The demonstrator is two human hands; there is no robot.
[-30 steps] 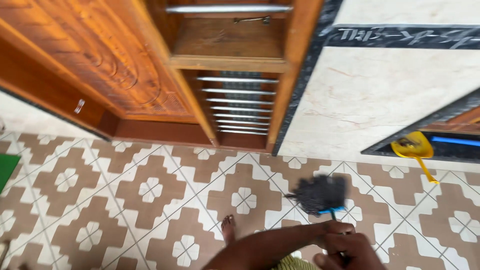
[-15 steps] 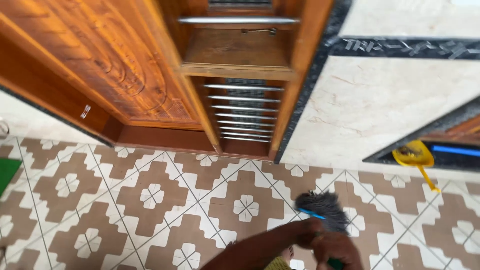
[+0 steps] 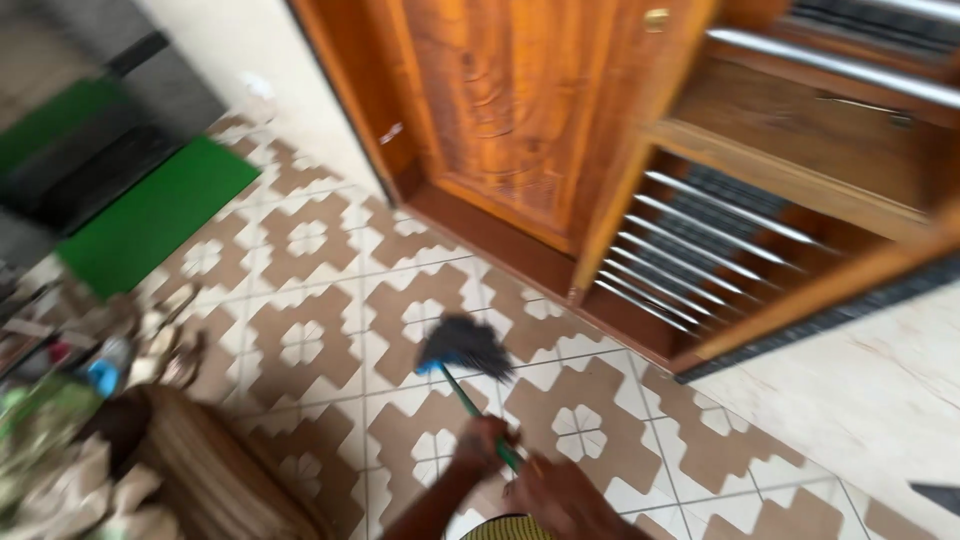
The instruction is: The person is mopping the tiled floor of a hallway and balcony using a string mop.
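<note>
A broom with a dark bristle head, a blue collar and a thin green handle rests on the brown-and-white patterned floor tiles. My left hand grips the handle lower down, its forearm coming in from the bottom edge. My right hand is closed on the handle's end just behind it, blurred. The bristles lie in front of the wooden door's threshold.
A carved wooden door and a wooden frame with metal bars stand behind the broom. A green mat lies at the left. Blurred clutter and a brown rounded object fill the lower left. Pale marble is at the right.
The view has swung to the left and the broom head has swept leftward across the tiles. The yellow dustpan at the right has left the view. Both hands stay on the handle.
</note>
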